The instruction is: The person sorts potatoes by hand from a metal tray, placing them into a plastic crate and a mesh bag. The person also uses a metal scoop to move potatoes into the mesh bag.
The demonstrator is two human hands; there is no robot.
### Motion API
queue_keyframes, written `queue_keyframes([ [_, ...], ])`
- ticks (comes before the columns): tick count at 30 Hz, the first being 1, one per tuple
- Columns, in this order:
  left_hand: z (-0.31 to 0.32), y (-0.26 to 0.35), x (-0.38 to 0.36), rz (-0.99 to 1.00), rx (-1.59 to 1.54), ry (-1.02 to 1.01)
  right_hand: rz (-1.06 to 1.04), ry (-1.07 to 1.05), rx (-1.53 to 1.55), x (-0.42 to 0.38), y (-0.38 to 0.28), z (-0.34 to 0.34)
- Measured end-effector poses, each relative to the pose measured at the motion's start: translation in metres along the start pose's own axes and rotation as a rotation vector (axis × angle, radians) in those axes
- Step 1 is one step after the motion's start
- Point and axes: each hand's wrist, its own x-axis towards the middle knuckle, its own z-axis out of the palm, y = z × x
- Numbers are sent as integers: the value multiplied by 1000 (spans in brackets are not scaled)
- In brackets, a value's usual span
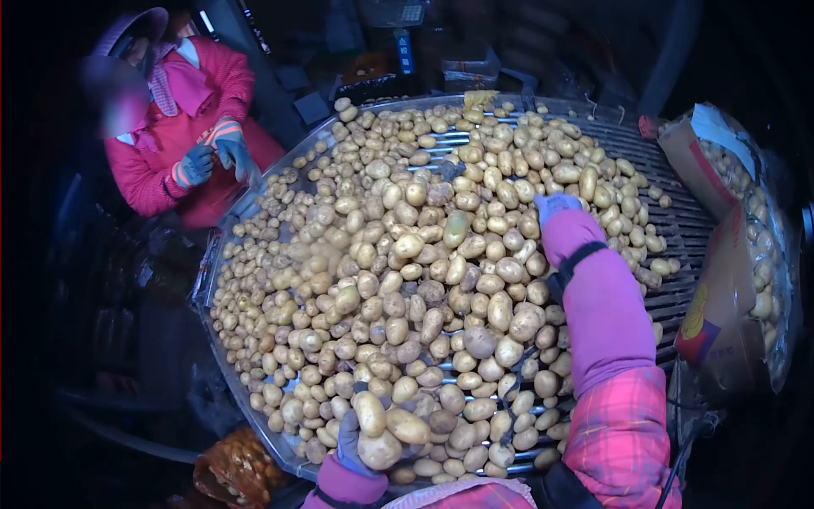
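Observation:
A wide heap of potatoes (365,254) covers a slatted metal sorting table. Low in the view, my left hand (349,443), in a bluish-purple glove, curls around a few potatoes (381,448) that sit stacked against the palm and hide most of the fingers. My right hand (556,206), gloved the same way, reaches far out over the right part of the heap. Its back faces me, and the fingertips are down among potatoes, so their grip is hidden. A greenish potato (456,228) lies left of that hand.
Cardboard boxes (721,288) with bagged potatoes stand along the right edge. A co-worker in a pink jacket (191,127) stands at the far left, gloved hands together. Dark slats (678,229) show at right. An orange mesh sack (237,467) lies below the table's left rim.

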Motion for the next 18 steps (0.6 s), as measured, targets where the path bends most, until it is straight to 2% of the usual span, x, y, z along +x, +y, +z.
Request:
queue_keyframes([
  [1,5,-2,-1,0,-149,-5,72,-134,59,5,2,-4],
  [2,4,-2,-1,30,-87,62,136,-103,251,-2,13,-6],
  [3,3,0,1,50,-18,123,161,-93,238,-12,26,-1],
  [4,-3,2,6,121,441,140,140,-167,938,-24,39,8],
  [5,-8,4,14,99,446,116,89,-217,1638,-38,54,16],
  [6,-8,4,22,65,282,137,58,-209,1790,-64,48,4],
  [7,2,-2,21,75,321,128,28,-201,1943,-89,34,-9],
  [10,20,-17,23,94,449,100,-2,-226,2125,-126,12,-6],
  [11,22,-20,21,129,532,80,106,-208,2155,-140,-3,-11],
  [13,28,-26,15,109,487,60,37,-270,1904,-165,-31,-39],
  [15,36,-34,13,66,397,-4,-155,-242,1707,-185,-66,-24],
  [17,39,-35,22,66,374,12,-228,-425,1643,-210,-93,-27],
  [18,37,-32,25,30,452,-130,-257,-490,1619,-222,-103,-26],
])
